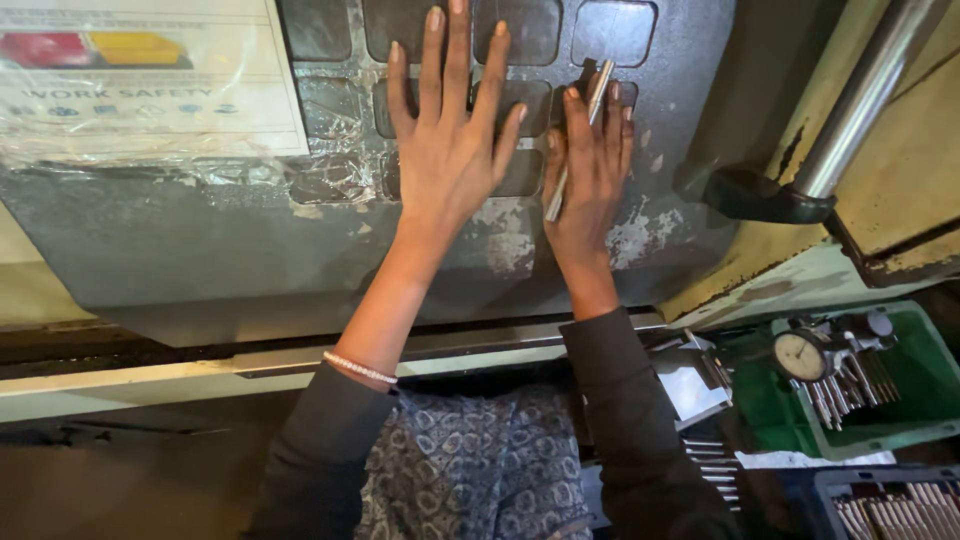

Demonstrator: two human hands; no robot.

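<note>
My left hand (452, 130) lies flat with fingers spread on a dark grey machine control panel (200, 240), covering its plastic-wrapped square buttons (530, 30). My right hand (590, 170) rests beside it on the same panel, holding a thin silver metal rod (600, 90) that runs diagonally between its fingers and across the palm side. A thin bracelet (360, 368) circles my left wrist. Both arms wear dark sleeves.
A white safety label under crinkled plastic (140, 80) sits at the panel's upper left. A steel shaft (860, 100) rises at the right. Below right, a green tray (930, 390) holds a dial gauge (800, 355) and metal pins; a blue tray (890, 505) holds more pins.
</note>
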